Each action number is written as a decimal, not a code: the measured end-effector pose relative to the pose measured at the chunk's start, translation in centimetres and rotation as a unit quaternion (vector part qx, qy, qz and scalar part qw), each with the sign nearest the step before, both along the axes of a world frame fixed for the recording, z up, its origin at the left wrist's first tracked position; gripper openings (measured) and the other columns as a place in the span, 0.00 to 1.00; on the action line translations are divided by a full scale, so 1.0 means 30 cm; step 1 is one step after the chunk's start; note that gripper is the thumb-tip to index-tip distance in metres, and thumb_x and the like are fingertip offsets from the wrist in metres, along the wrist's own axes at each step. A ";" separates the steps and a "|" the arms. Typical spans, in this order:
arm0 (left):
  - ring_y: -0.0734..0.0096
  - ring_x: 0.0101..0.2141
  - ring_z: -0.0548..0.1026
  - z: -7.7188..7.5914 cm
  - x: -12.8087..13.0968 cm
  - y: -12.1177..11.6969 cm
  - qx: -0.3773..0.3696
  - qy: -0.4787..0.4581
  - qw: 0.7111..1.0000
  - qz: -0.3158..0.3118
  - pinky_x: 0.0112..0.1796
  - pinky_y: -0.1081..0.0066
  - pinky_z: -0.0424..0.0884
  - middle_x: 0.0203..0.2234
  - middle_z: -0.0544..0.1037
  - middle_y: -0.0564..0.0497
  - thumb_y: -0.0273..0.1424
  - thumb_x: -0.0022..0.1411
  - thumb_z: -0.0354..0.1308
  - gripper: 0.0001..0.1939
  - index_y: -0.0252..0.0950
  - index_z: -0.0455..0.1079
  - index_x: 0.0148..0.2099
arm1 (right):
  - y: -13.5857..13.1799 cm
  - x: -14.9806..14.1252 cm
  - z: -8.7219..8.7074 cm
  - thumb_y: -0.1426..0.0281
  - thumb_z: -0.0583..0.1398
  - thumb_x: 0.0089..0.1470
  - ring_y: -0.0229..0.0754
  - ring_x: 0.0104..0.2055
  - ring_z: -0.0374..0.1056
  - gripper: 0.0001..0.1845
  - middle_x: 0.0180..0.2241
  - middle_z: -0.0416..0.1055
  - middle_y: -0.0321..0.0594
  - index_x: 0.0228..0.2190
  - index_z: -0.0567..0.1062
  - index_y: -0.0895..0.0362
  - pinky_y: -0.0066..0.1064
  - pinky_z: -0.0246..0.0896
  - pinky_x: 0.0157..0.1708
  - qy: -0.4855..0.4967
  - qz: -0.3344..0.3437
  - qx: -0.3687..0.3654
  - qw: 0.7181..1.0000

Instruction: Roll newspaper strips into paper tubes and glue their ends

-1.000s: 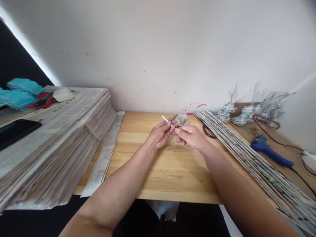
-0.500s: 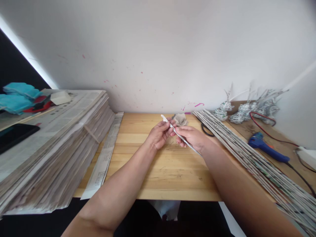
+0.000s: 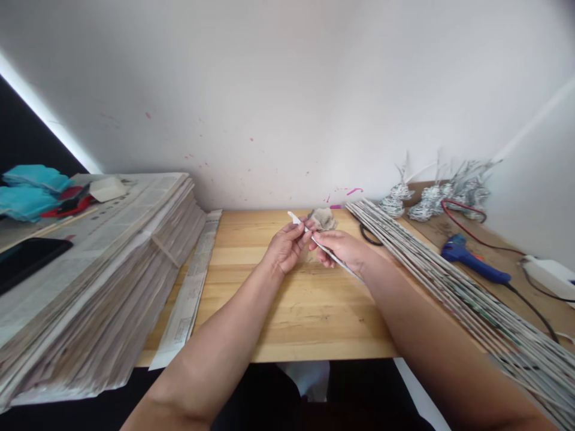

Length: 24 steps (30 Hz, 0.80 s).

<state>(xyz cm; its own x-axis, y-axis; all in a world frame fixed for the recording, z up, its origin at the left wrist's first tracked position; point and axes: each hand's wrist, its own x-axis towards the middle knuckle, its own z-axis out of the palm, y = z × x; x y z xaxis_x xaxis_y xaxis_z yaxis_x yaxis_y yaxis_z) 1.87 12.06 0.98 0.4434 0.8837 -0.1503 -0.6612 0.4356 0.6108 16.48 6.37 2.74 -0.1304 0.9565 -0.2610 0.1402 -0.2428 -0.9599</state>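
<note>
The thin white rolled-paper stick [image 3: 338,260] looked matt, the pale flat wooden tabletop [image 3: 309,320] smooth, the crumpled beige cloth [image 3: 324,219] rough, the blue gun-shaped plastic tool [image 3: 477,261] smooth.

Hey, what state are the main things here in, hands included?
Paper tube, rolled, held up
Left hand, pinching the tube
Right hand, also gripping the tube
Newspaper strips, laid flat
Newspaper pile, stacked
Phone, screen dark
Cloth, crumpled
Rolled tubes, lying bundled
Glue gun, lying down, power unclear

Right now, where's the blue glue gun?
In the head view, the blue glue gun lies toward the right, on the brown board just right of the bundle of paper tubes.
</note>
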 end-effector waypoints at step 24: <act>0.76 0.30 0.79 0.007 0.004 -0.010 -0.010 0.025 0.999 -0.022 0.34 0.81 0.76 0.29 0.79 0.47 0.19 0.63 0.55 0.07 0.28 0.74 0.36 | -0.072 -0.056 0.078 0.60 0.55 0.62 0.31 0.17 0.61 0.16 0.20 0.68 0.35 0.31 0.74 0.60 0.22 0.55 0.17 -0.044 -0.063 -0.025 0.997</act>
<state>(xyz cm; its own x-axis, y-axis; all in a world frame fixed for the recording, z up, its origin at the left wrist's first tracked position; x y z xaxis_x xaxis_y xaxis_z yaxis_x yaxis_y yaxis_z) 1.97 11.77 1.18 0.4738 0.8598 -0.1906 -0.6102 0.4766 0.6328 14.81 4.21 5.09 0.0159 0.9491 -0.3147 0.1884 -0.3120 -0.9312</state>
